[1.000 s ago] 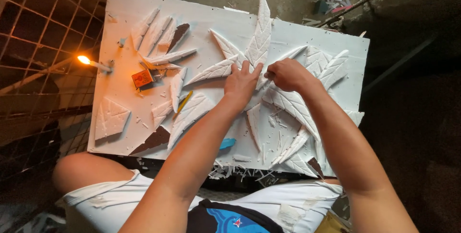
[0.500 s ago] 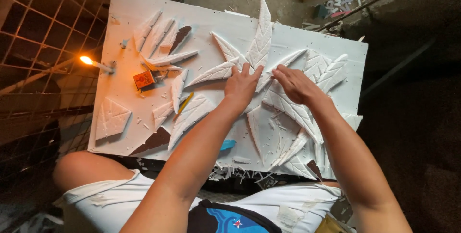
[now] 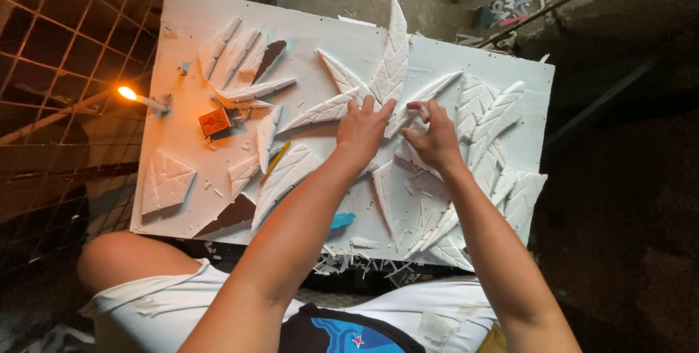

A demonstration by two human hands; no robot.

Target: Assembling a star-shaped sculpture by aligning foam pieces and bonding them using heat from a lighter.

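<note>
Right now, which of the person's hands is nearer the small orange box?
Left. The left hand lies a short way right of the orange box; the right hand is farther right.

White ribbed leaf cutouts (image 3: 393,54) on a white board (image 3: 182,18); orange box (image 3: 215,121).

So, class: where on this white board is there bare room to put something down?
Bare strips of the white foam board: its upper-left corner above the carved white leaf pieces, and between the orange lighter and diamond-shaped white piece. Crowded around both hands, left hand, right hand.
</note>
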